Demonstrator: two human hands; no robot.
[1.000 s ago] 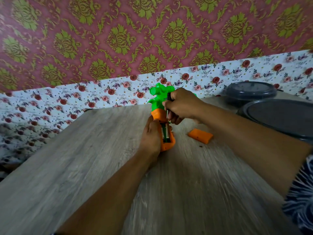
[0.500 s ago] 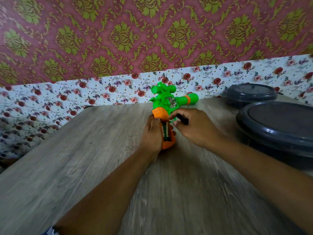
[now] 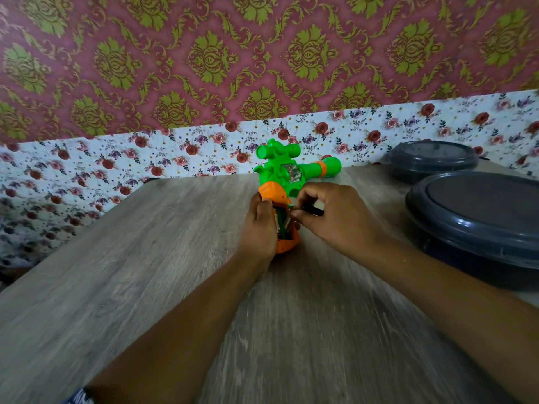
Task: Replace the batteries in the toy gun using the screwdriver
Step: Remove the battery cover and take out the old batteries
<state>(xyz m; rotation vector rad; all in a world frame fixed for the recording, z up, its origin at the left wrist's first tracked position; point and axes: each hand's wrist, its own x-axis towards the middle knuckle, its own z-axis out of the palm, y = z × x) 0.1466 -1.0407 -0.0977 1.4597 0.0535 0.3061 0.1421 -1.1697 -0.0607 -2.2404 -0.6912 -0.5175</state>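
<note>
Flanking the toy gun (image 3: 287,173), two grey lidded tubs (image 3: 478,217) crowd the right hand (image 3: 335,217).

A grey wood-grain table (image 3: 145,272) runs up to the flowered wall. On it stands a green-and-orange toy gun (image 3: 280,182), grip end down — while at the right edge sit two dark round lidded containers (image 3: 478,217), one behind the other.

Your left hand (image 3: 259,228) hid part of the toy gun's (image 3: 284,182) orange grip; the dark object (image 3: 313,210) your right hand (image 3: 335,217) pinched was blurred.
</note>
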